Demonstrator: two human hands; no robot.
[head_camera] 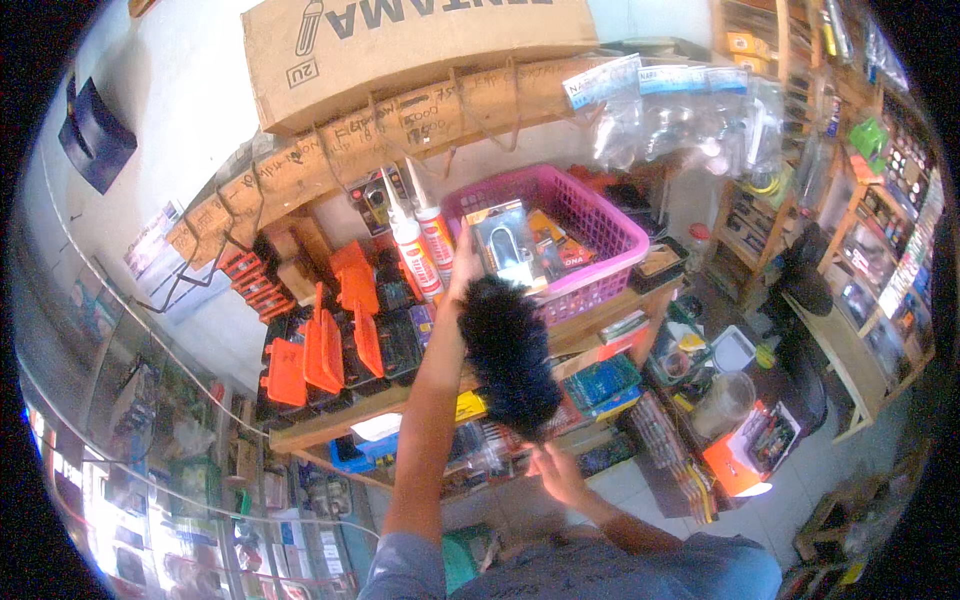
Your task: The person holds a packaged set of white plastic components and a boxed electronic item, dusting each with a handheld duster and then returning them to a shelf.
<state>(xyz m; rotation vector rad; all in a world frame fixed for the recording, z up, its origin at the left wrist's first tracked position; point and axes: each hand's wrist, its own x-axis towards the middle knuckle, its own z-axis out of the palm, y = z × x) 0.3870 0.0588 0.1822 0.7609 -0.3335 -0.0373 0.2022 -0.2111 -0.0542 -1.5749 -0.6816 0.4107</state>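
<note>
My left hand (466, 259) grips the left edge of a boxed padlock (506, 238), whose shackle shows through the front. The box is held over the near side of a pink plastic basket (600, 259). Inside the basket lie orange-and-black packages (559, 240). In my right hand (559, 474) is a black fluffy duster (506, 352), gripped at its lower end. The duster's head reaches up to my left wrist and covers part of the shelf. Two white sealant cartridges (416, 251) with pointed nozzles stand just left of my left hand.
Black bins with orange flaps (322, 345) line the wooden shelf (337, 424) at left. A large cardboard box (420, 52) rests above a wooden rail (390, 124) with metal hooks. Plastic-bagged parts (675, 120) hang at upper right. Glass cases (187, 465) stand at lower left.
</note>
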